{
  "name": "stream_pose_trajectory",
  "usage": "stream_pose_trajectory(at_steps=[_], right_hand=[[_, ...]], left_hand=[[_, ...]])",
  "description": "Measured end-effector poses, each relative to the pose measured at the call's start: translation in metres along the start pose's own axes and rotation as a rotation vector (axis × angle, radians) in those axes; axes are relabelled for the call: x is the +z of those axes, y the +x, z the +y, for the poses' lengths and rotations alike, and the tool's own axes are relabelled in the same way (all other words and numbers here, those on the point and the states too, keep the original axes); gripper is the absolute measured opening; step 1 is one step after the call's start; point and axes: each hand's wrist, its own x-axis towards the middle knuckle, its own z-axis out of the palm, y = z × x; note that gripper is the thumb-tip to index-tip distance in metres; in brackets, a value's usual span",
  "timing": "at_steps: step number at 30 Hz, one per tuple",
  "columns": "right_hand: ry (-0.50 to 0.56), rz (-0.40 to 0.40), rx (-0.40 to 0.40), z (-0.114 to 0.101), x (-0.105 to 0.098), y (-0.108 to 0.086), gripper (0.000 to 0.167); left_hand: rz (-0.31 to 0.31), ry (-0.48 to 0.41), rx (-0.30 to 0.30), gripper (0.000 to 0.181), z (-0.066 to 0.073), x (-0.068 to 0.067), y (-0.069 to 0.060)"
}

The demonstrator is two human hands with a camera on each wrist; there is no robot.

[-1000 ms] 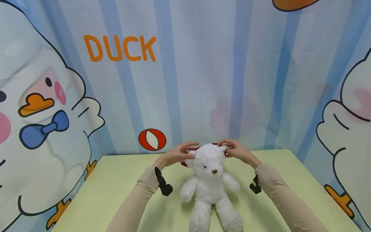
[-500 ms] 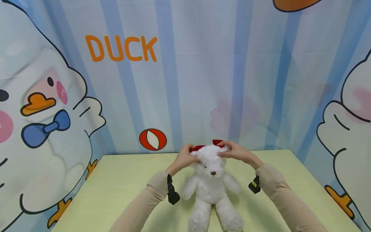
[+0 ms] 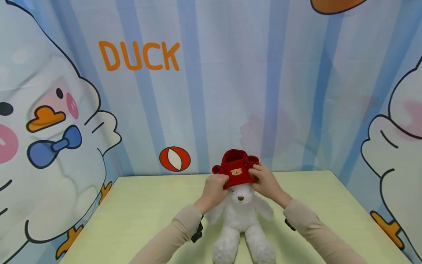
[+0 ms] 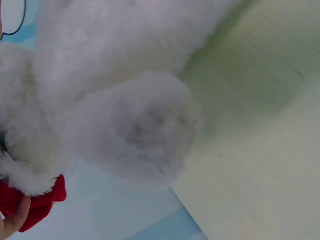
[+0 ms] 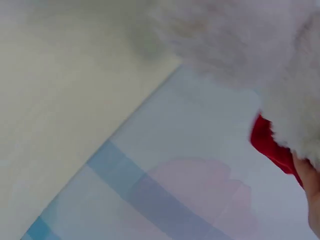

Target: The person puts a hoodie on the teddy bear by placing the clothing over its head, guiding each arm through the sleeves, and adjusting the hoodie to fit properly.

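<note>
A white teddy bear (image 3: 242, 212) sits upright on the table, facing me. A small red doll top (image 3: 234, 165) with a bear-face patch covers the top of its head, down to about the eyes. The wide opening of the top faces up, with a short sleeve on either side. My left hand (image 3: 214, 189) pinches the lower edge at the left. Gripping the right side is my right hand (image 3: 266, 182). In the left wrist view, the bear's arm (image 4: 135, 130) is close, with red cloth (image 4: 40, 202) under the fingers. Red cloth (image 5: 272, 145) also shows in the right wrist view.
The pale yellow table (image 3: 158, 194) stretches to both sides of the bear. Behind its far edge hangs a blue striped curtain (image 3: 224, 91) with printed ducks and the word DUCK.
The red top was mostly hidden behind the bear's head; it has come up and forward over the head. Both hands moved from the ears to the front edge of the cloth.
</note>
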Motion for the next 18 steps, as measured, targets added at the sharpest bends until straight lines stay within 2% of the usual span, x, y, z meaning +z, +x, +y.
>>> stream_pose_trajectory(at_steps=[3,6,8,10,13,14,17,18], right_hand=[[0.037,0.021,-0.045,0.006,0.003,-0.016,0.025],[0.022,-0.041,-0.079,0.012,-0.001,-0.033,0.012],[-0.040,-0.084,-0.133,0.016,-0.005,-0.041,0.019],[-0.140,-0.102,-0.216,0.020,-0.008,-0.043,0.024],[-0.289,-0.041,-0.359,0.025,-0.008,-0.039,0.029],[-0.319,-0.017,-0.397,0.025,-0.008,-0.037,0.034],[-0.356,0.031,-0.471,0.023,-0.006,-0.033,0.035],[-0.356,0.047,-0.490,0.022,-0.004,-0.032,0.034]], left_hand=[[0.062,0.117,0.175,0.021,-0.002,0.004,-0.007],[0.112,0.201,0.335,0.010,-0.009,0.006,-0.013],[0.117,0.253,0.416,0.008,-0.013,0.005,-0.015],[0.112,0.299,0.469,0.007,-0.014,0.003,-0.015],[0.094,0.350,0.508,0.012,-0.012,0.001,-0.013],[0.095,0.363,0.516,0.014,-0.011,0.002,-0.012],[0.123,0.405,0.547,0.009,-0.008,0.004,-0.013],[0.135,0.422,0.562,0.013,-0.007,0.005,-0.013]])
